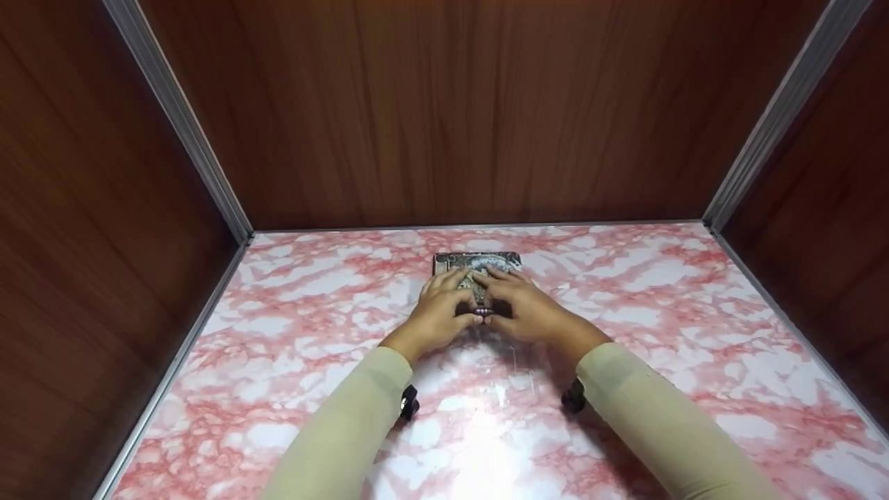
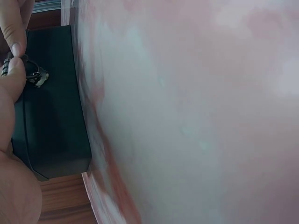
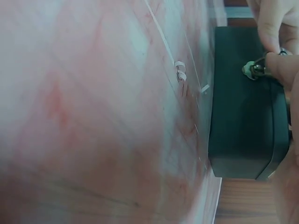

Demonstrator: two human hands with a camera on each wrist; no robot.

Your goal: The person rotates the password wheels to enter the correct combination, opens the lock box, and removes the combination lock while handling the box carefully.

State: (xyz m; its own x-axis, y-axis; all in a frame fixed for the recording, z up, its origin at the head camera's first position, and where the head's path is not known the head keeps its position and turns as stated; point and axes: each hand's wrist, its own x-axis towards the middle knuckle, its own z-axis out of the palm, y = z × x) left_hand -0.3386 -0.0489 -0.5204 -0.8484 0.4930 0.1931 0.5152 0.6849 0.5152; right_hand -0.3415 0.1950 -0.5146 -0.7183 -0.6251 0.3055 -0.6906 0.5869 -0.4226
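Observation:
A dark green box point(image 2: 53, 116) with a patterned lid point(image 1: 510, 261) sits on the table. On its front is a metal latch point(image 3: 251, 70), through which the shackle of a small combination padlock point(image 2: 5, 66) passes. My left hand point(image 1: 436, 316) pinches the padlock by one end, its thumb at the row of dials and its other fingers over the lid. From the other side my right hand point(image 1: 531, 310) holds the lock's opposite end, thumb tip close to the left thumb. The fingers cover much of the lock and lid.
The red-and-white marbled table point(image 1: 312, 361) runs back to a brown wood panel point(image 1: 472, 111), with similar panels on both sides. White strips point(image 3: 180, 70) lie on the table before the box. Black devices point(image 1: 410, 403) sit under both wrists.

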